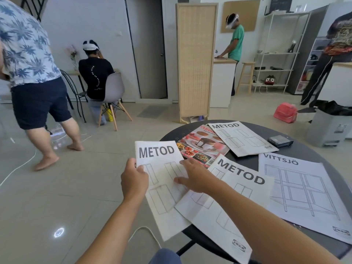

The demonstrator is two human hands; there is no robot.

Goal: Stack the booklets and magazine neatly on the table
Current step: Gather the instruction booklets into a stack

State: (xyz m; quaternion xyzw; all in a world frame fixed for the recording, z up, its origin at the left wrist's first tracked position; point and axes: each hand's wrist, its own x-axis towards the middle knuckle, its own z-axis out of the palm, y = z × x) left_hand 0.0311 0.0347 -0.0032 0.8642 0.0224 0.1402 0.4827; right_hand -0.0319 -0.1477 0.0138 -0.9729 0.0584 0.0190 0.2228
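Observation:
A white METOD booklet (162, 155) hangs past the left rim of the round black table (297, 151). My left hand (134, 181) grips its left edge, and my right hand (194, 178) lies flat on its right side with the fingers spread. A second METOD booklet (242, 180) lies to its right, partly under my right forearm. A third METOD booklet (245, 139) rests at the table's far side, overlapping a food magazine (202, 146). A large VITTSJÖ booklet (304, 189) covers the table's right part.
A small black box (280, 141) sits at the far right of the table. A grey bin (331, 124) and a red bag (285, 112) stand on the floor beyond. A barefoot person (32, 73) walks at the left. White cables run over the floor tiles.

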